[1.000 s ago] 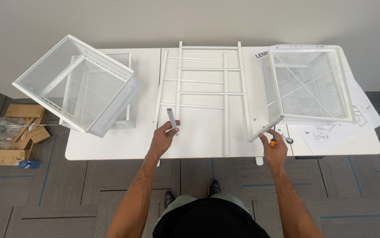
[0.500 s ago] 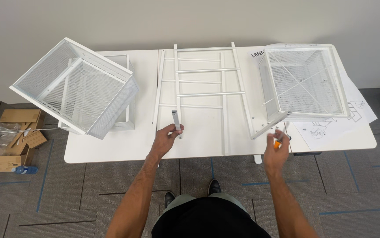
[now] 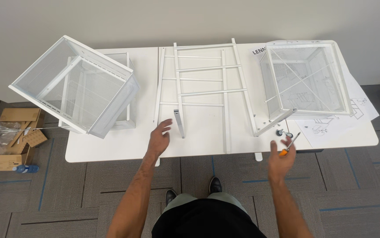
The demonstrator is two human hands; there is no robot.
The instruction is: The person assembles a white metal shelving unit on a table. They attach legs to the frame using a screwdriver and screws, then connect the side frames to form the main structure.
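Lying flat on the white tabletop (image 3: 110, 150), the white metal ladder frame (image 3: 201, 92) runs its long rails away from the person. The left hand (image 3: 159, 140) hovers beside it, fingers spread wide. The right hand (image 3: 280, 159) holds an orange-handled screwdriver (image 3: 289, 145).

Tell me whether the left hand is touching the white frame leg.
Apart. The head view shows bare tabletop between the left hand and the white frame leg.
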